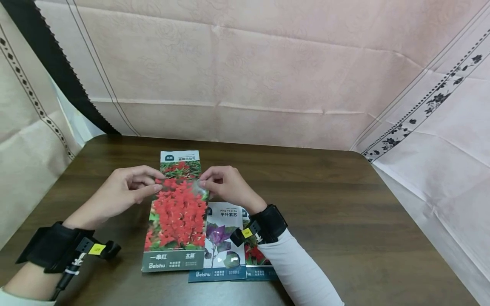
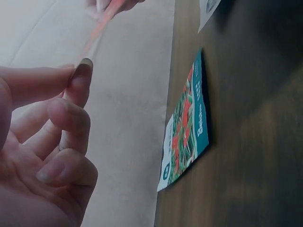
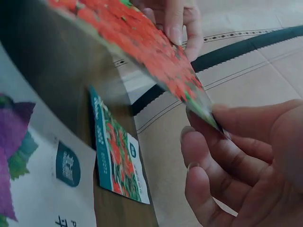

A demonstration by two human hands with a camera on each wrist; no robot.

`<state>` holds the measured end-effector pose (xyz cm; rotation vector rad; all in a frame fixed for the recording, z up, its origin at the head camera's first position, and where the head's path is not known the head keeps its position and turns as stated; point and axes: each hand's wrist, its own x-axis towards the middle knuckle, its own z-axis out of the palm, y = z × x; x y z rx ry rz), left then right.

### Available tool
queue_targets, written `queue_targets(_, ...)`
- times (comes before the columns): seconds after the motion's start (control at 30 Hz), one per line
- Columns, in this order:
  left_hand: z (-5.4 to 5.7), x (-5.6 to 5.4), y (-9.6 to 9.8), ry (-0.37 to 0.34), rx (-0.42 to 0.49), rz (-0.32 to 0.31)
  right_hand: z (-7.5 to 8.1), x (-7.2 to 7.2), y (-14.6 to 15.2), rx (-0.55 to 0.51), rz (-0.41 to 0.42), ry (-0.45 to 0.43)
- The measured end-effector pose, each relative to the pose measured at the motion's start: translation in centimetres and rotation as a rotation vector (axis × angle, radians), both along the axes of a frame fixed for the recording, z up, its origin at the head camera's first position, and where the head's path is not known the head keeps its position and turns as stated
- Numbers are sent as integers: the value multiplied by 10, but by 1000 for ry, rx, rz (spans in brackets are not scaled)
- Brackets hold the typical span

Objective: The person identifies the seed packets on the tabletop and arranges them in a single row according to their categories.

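Observation:
A seed packet [image 1: 178, 216] with massed red flowers and a grey-green lower band is held above the table by both hands. My left hand [image 1: 130, 187] pinches its upper left edge between thumb and fingertip. At the opposite upper edge, my right hand [image 1: 229, 187] pinches it the same way, as the right wrist view shows. The held packet tilts, its face turned up toward the head camera. Behind it on the table lies another packet [image 2: 184, 127] with red flowers and green leaves, partly covered in the head view.
A purple-flowered packet [image 1: 216, 244] lies on the brown wooden table [image 1: 325, 212], overlapping a further red-flowered packet [image 1: 254, 255] partly hidden under my right wrist. A pale patterned cloth [image 1: 245, 76] hangs behind the table. Both wrists wear black straps with small cameras.

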<state>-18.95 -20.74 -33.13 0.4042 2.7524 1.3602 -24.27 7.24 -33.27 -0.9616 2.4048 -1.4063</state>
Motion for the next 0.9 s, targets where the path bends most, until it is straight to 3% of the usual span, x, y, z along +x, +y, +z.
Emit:
queue_targets(0.33, -16, -10, -12, -151, 115, -71, -3, 3, -2, 86, 1, 25)
queue_targets(0.53, -26, -14, -10, -233, 121, -86, -9, 2, -4, 203, 6, 29)
queue_targets(0.9, -36, -19, -13, -271, 78, -69, -14, 3, -8, 314, 28, 24)
